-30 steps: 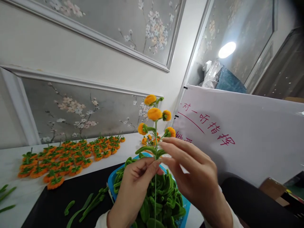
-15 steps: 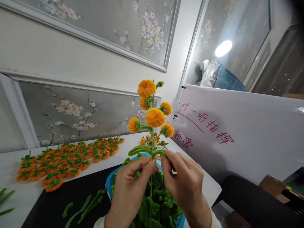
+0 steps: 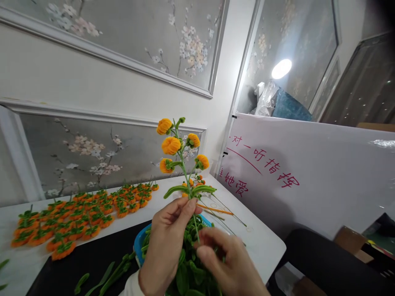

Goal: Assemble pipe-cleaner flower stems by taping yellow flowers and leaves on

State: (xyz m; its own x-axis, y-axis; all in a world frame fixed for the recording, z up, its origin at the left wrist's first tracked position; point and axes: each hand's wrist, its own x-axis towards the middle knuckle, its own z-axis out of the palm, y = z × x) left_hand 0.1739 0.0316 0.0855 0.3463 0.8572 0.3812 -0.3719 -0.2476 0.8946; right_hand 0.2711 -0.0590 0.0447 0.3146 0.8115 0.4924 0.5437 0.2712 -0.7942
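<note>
Stem (image 3: 185, 170) in left hand (image 3: 166, 236), perhaps right hand (image 3: 228, 259)

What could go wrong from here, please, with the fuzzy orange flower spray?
The thin green stem, pinched by the left hand below fuzzy green leaves, could twist or slip. The right hand, low beside it, might bend it or snag fuzzy green pieces in the blue plastic basket.

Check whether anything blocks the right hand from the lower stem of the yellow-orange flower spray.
Nothing visible does: the right hand is already at the lower stem. The left hand pinches it higher, just below the leaves; the green pieces lie beneath, not between.
</note>
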